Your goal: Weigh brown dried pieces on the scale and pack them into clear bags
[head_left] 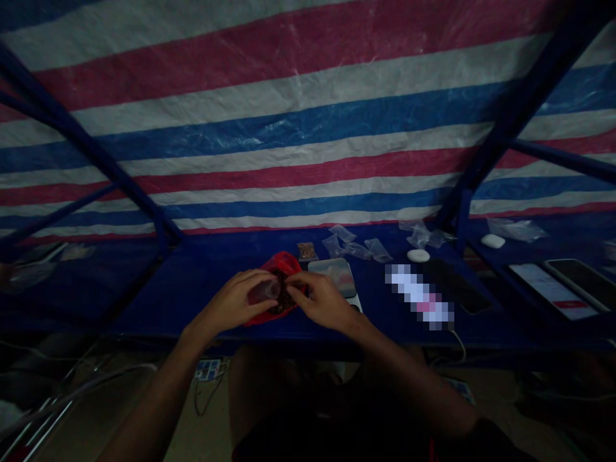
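A small clear bag [264, 292] is gripped by the left hand [240, 300] w/ dark bits pinched in by the right hand [321, 298] over a red bag [282, 264]; 1 filled packet [305, 250] lies done, several empty bags [353, 245] remain.

A striped tarp [308, 115] in red, white and blue fills the upper frame as a back wall. Dark blue frame bars [86, 151] cross it at left and right. Below runs a blue table [192, 282]. The light is dim; pale floor [212, 417] shows at the bottom.
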Tool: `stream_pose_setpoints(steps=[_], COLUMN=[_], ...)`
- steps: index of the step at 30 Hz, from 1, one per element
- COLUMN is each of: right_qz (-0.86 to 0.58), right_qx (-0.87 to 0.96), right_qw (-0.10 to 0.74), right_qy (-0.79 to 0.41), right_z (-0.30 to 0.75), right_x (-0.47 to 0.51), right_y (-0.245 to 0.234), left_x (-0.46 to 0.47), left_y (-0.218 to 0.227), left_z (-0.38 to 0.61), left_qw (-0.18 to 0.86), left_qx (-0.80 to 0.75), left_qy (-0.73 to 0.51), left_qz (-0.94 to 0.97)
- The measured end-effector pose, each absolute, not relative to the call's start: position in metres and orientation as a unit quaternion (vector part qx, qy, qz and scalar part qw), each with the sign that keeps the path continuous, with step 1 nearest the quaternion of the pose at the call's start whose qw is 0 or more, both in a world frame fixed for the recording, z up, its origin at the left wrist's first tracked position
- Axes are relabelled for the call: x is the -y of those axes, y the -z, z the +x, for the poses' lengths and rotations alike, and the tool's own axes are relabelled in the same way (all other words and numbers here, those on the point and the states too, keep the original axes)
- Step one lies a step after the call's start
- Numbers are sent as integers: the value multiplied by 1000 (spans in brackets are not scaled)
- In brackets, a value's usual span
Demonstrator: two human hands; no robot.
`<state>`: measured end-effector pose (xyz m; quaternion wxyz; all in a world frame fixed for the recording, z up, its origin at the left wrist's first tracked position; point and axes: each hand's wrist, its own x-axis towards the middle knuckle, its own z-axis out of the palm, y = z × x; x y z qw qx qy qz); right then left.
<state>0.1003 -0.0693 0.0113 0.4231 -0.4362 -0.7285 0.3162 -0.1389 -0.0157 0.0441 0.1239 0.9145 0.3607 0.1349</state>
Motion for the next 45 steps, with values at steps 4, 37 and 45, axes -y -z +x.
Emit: stream_pose_setpoints(steps=[4,37,45], right_qz=[-375,-727,-701], right_qx=[597,521,517], right_qw=[497,433,461], right_qy=[-506,-114,-169], right_z=[96,268,264], right_x=[70,76,116], right_y=[-8,53,60], left_x=[31,-102,-100], left_y=[-35,8,12], left_z=[-124,1,6], left_qw=[160,-8,-14], left_qx=[-314,-358,-377], left_qy=[-248,88,89], left_qz=[902,929,922])
